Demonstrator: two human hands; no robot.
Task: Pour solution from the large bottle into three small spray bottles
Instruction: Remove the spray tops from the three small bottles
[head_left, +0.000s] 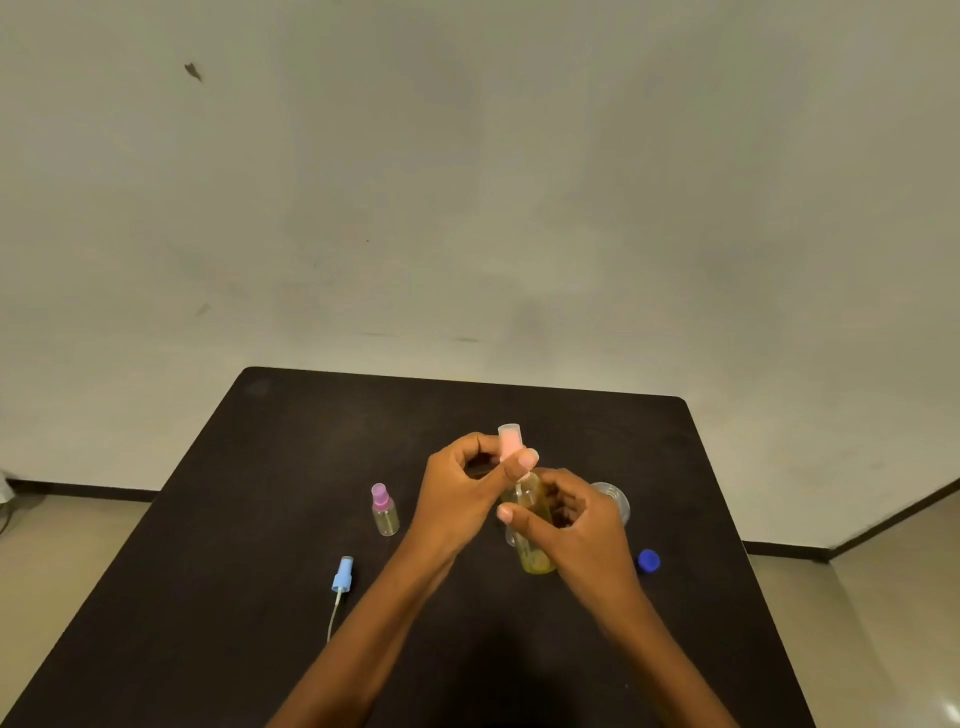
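Note:
Over the middle of the black table (260, 519), my right hand (576, 519) grips a small clear spray bottle (535, 551) that holds yellow liquid. My left hand (462, 493) pinches the pink spray cap (509, 441) at that bottle's neck, with its tube reaching down into the bottle. A second small spray bottle with a purple cap (384, 512) stands upright to the left. A blue spray cap (342, 577) with its dip tube lies loose on the table at the front left. Behind my right hand a clear large bottle (615, 499) is partly hidden.
A dark blue screw cap (648, 561) lies on the table to the right of my right hand. The table's far edge meets a plain wall, and bare floor shows on both sides.

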